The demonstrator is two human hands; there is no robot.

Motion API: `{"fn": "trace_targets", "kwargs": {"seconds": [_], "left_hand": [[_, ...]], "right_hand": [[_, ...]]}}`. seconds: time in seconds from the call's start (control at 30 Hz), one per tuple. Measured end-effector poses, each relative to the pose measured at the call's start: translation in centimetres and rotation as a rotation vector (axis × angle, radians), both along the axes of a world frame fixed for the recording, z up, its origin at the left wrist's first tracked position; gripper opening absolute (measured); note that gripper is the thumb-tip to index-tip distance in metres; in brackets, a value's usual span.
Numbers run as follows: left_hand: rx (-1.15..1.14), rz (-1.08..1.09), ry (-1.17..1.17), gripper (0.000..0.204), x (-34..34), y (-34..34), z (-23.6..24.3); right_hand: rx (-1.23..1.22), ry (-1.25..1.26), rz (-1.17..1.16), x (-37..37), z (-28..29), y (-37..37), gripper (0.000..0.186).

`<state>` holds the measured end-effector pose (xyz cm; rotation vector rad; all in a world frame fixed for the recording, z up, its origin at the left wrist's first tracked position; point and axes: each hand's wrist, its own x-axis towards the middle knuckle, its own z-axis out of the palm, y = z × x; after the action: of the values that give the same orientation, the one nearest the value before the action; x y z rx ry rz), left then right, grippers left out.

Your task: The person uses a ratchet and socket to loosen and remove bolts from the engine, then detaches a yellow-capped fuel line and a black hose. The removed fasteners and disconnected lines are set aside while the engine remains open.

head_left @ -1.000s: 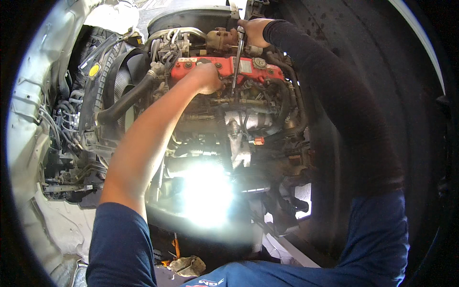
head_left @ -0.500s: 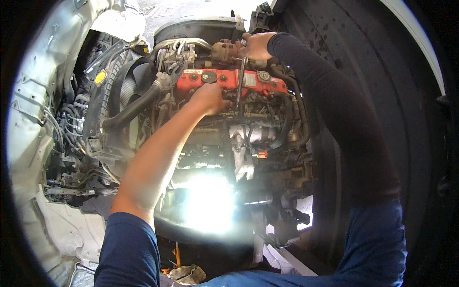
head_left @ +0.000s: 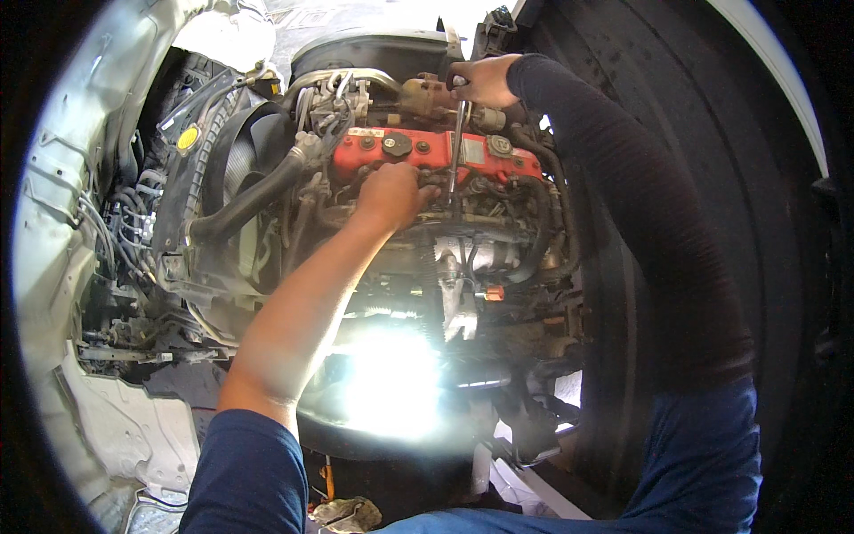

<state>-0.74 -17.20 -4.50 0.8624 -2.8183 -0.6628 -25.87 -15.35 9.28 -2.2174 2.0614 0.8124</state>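
Observation:
A red valve cover [head_left: 434, 149] lies across the top of a grimy engine. My right hand [head_left: 485, 82], reaching in from the right over the cover's far side, is closed round the upper end of a long metal socket wrench [head_left: 456, 147]. The wrench's shaft slants down across the cover, and its lower end stands among the parts along the near edge. Beside that lower end, my left hand [head_left: 391, 198] is closed at the cover's near edge, fingers curled down among hoses and pipes. What those fingers grip is hidden.
A radiator fan shroud [head_left: 249, 169] and a thick black hose [head_left: 245, 209] are on the left. Bright light [head_left: 391, 383] glares off the near part of the engine bay. A dark panel [head_left: 703, 178] rises along the right. An orange-handled tool [head_left: 328, 481] lies near the bottom edge.
My right hand and the wrench's top end have shifted slightly to the right, and the fingers sit differently on it. My left hand keeps its place on the engine. The view has moved a little.

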Motion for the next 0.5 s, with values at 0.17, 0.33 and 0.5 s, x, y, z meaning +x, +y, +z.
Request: {"fn": "trace_targets", "kwargs": {"seconds": [0.17, 0.33, 0.5], "left_hand": [[0.037, 0.026, -0.031, 0.045, 0.2, 0.1, 0.5], [0.055, 0.037, -0.009, 0.046, 0.4, 0.3, 1.0], [0.043, 0.047, -0.022, 0.049, 0.6, 0.5, 1.1]], "right_hand": [[0.336, 0.381, 0.054, -0.3, -0.4, -2.0, 0.049], [0.056, -0.015, -0.169, 0.7, 1.4, 0.0, 0.052], [-0.161, -0.294, -0.209, 0.3, 0.7, 2.2, 0.063]]}}
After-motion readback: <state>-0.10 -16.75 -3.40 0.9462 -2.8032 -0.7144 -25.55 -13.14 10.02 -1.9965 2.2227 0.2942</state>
